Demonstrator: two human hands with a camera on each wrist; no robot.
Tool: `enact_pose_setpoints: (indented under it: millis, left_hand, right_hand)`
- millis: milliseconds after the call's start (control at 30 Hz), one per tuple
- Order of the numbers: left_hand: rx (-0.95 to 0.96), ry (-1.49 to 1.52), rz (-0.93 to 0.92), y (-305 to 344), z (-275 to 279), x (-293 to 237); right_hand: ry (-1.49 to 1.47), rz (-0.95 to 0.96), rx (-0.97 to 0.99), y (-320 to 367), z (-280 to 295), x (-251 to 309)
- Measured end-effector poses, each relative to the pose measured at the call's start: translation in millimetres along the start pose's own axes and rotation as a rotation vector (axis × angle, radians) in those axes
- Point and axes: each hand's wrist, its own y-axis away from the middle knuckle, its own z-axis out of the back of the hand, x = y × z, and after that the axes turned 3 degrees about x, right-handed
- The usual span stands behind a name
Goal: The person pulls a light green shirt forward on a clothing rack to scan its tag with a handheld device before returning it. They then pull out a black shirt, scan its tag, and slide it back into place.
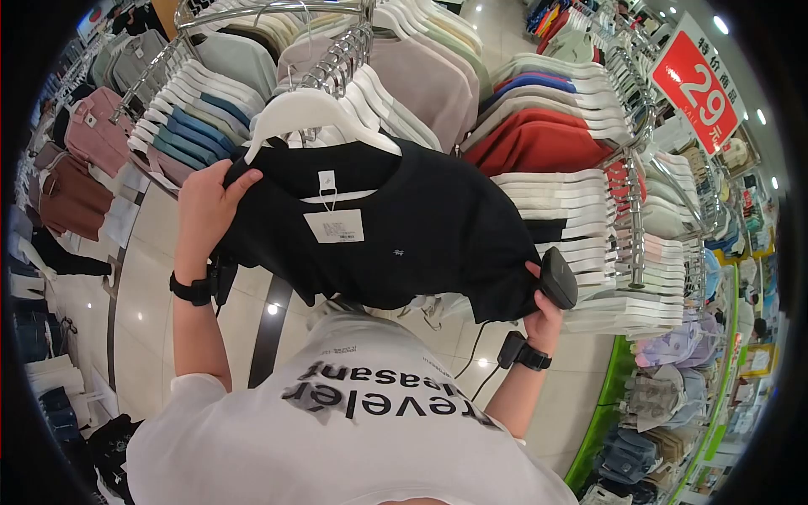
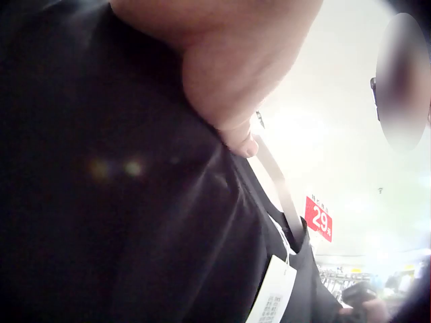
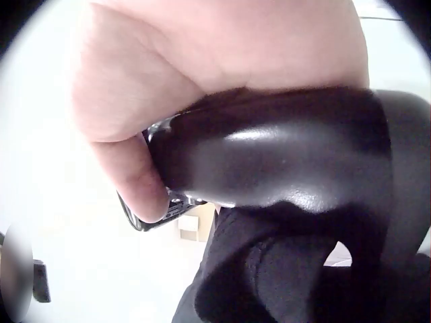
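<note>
A black shirt [image 1: 429,210] hangs on a white hanger [image 1: 316,114], with a white tag [image 1: 335,225] at its neckline. My left hand [image 1: 204,210] pinches the shirt's shoulder beside the hanger; in the left wrist view the thumb of that hand [image 2: 236,74] lies against the dark cloth [image 2: 135,202]. At the sleeve end, my right hand [image 1: 545,318] grips a black rounded device [image 1: 559,279]. The right wrist view shows this hand [image 3: 215,54] curled round the glossy dark device [image 3: 283,148], with black fabric [image 3: 249,269] just below; whether fingers also hold cloth is unclear.
Metal racks packed with clothes on white hangers [image 1: 555,202] stand in front and to the right. A red price sign [image 1: 697,84] is at the upper right. A black cable [image 1: 480,349] hangs near the right forearm. Tiled floor [image 1: 151,337] shows at left.
</note>
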Motion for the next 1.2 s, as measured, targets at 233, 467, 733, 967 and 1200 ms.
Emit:
enact_pose_setpoints:
  millis: [233,467,733,967,1200]
  left_hand:
    - [-0.002,0.12,-0.052,1,7,-15]
    - [0.082,0.328,-0.048,-2,6,-29]
    - [0.15,0.495,-0.089,-4,0,-32]
    - [0.118,0.44,-0.097,-6,-4,-16]
    - [0.136,0.441,-0.142,-11,-1,-23]
  right_hand:
    - [-0.047,0.004,-0.001,-1,-12,1]
    - [-0.066,0.014,0.02,-3,-19,5]
    - [-0.073,0.014,0.016,-1,-21,6]
    - [-0.044,0.021,-0.023,4,-10,5]
    - [0.084,0.055,-0.042,6,5,1]
